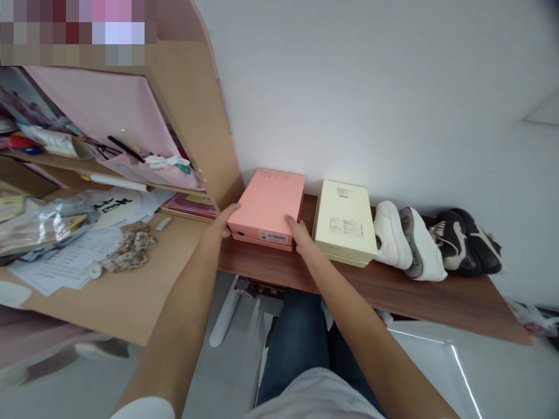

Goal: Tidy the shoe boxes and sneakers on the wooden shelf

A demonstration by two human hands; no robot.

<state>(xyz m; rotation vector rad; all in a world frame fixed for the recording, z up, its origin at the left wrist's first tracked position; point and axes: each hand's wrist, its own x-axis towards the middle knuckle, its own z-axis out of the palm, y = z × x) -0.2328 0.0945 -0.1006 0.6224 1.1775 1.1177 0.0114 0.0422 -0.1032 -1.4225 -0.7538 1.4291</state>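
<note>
A closed pink box (271, 201) lies on the brown wooden shelf (271, 265), close to the wall. My left hand (226, 221) grips its left front corner. On its right front side, my right hand (299, 231) holds the box with the thumb near the top edge. The fingers of both hands are partly hidden. To the right, a cream box (345, 221) stands apart from the pink one, near my right wrist. Beyond it are white shoes (393, 235), some lying on their sides, and black shoes (458, 241) with pale markings.
At the left a desk (161, 273) carries papers, plastic bags, a beige scrunchie (131, 247) and an upper shelf with pens. Its side panel borders the wooden shelf. A white tube (225, 314) leans below. My legs are under the shelf's front edge.
</note>
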